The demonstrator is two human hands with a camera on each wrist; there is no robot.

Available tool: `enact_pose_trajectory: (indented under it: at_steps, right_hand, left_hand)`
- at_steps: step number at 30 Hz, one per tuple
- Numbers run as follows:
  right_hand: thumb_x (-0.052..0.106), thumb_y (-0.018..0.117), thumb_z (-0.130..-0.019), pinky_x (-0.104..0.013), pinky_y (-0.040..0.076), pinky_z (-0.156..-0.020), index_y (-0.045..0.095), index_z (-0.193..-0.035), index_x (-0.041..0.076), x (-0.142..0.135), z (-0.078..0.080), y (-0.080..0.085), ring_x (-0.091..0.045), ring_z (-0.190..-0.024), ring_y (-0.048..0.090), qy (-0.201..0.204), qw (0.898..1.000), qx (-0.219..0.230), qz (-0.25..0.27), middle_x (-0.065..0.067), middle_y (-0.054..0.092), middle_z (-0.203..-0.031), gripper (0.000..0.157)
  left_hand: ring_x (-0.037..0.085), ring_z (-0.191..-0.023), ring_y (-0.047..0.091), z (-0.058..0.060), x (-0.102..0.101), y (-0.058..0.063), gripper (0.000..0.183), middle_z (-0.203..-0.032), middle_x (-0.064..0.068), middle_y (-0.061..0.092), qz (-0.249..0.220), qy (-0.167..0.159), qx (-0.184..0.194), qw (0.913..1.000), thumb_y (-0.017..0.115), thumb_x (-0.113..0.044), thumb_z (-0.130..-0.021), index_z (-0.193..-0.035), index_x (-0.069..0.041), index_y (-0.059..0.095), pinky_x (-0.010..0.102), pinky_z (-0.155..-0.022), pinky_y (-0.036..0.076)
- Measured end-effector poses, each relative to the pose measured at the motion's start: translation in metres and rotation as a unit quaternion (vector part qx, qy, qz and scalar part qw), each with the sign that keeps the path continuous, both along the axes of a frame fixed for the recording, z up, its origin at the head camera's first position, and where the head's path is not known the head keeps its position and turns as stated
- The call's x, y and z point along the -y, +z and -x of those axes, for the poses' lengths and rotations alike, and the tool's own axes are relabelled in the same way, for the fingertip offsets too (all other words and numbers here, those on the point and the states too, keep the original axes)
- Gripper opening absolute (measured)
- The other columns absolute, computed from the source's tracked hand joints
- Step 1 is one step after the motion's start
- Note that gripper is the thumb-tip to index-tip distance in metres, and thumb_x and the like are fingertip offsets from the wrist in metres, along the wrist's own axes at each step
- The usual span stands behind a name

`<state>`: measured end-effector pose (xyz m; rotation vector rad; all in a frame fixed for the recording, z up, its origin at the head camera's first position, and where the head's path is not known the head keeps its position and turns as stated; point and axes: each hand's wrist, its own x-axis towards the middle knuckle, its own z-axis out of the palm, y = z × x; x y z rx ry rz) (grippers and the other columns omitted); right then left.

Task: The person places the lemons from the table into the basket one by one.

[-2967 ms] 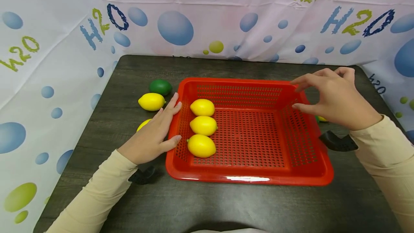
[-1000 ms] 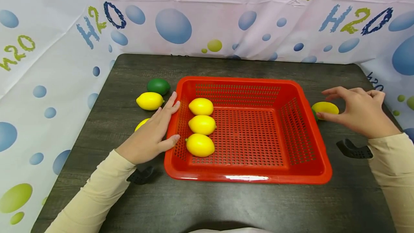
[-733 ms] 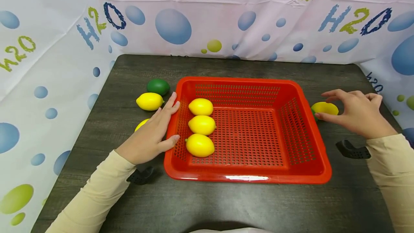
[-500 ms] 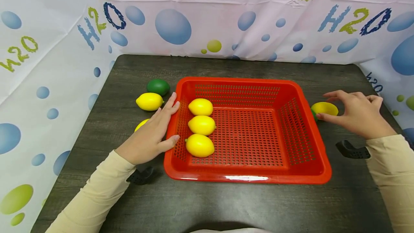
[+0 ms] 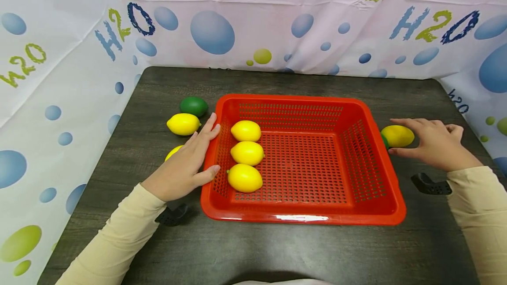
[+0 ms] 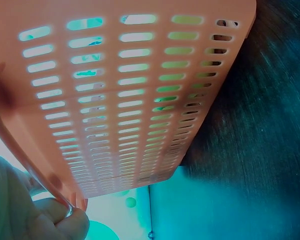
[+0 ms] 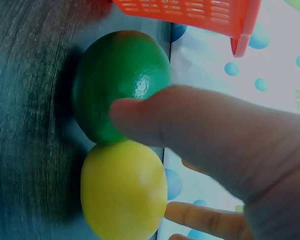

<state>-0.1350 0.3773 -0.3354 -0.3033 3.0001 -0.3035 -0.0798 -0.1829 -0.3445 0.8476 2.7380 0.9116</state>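
The left hand [image 5: 183, 166] rests on the left rim of the red basket [image 5: 305, 218], fingers extended. Beyond the basket's right side, the right hand [image 5: 437, 143] has its thumb and fingers apart, flanking a yellow lemon [image 5: 398, 136] and a green fruit [image 7: 120, 75] that lie against each other on the desk [image 5: 297, 250]; whether it touches either I cannot tell. Three lemons [image 5: 247, 153] line the basket's left inside.

Perhaps a curtained-off corner, printed sheeting [image 5: 269, 34] behind a table [image 5: 182, 254]
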Motion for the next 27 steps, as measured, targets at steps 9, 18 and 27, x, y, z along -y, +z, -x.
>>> enact_pose_trajectory:
  at_steps: [9, 18, 27]
  right_hand:
    - [0.033, 0.085, -0.083, -0.076, 0.017, -0.083, 0.05, -0.145, 0.003, -0.003, -0.002, -0.003, -0.065, -0.108, 0.043, -0.005, 1.0, 0.011, -0.01, -0.042, 0.049, -0.132, 0.077]
    - [0.031, 0.089, -0.078, -0.075, 0.019, -0.079, 0.044, -0.144, 0.0, -0.007, -0.006, -0.003, -0.063, -0.102, 0.043, -0.036, 0.999, 0.011, -0.011, -0.045, 0.047, -0.123, 0.085]
    - [0.037, 0.087, -0.081, -0.07, 0.018, -0.076, 0.04, -0.145, -0.005, -0.012, -0.004, -0.008, -0.064, -0.1, 0.047, -0.047, 0.998, 0.04, 0.007, -0.045, 0.053, -0.126, 0.09]
  left_hand:
    - [0.024, -0.158, 0.006, 0.0, 0.0, 0.0, 0.082, -0.173, 0.0, -0.008, 0.0, -0.001, 0.003, 1.0, 0.057, -0.027, -0.101, -0.165, -0.004, 0.01, 0.057, -0.125, 0.011]
    - [0.024, -0.158, 0.007, 0.0, -0.001, 0.0, 0.083, -0.173, 0.0, -0.009, 0.002, 0.002, 0.007, 1.0, 0.057, -0.027, -0.1, -0.165, -0.005, 0.01, 0.056, -0.125, 0.01]
    - [0.024, -0.158, 0.007, -0.001, 0.0, 0.0, 0.083, -0.173, 0.0, -0.009, -0.001, 0.002, 0.003, 1.0, 0.057, -0.027, -0.101, -0.165, -0.005, 0.01, 0.057, -0.125, 0.011]
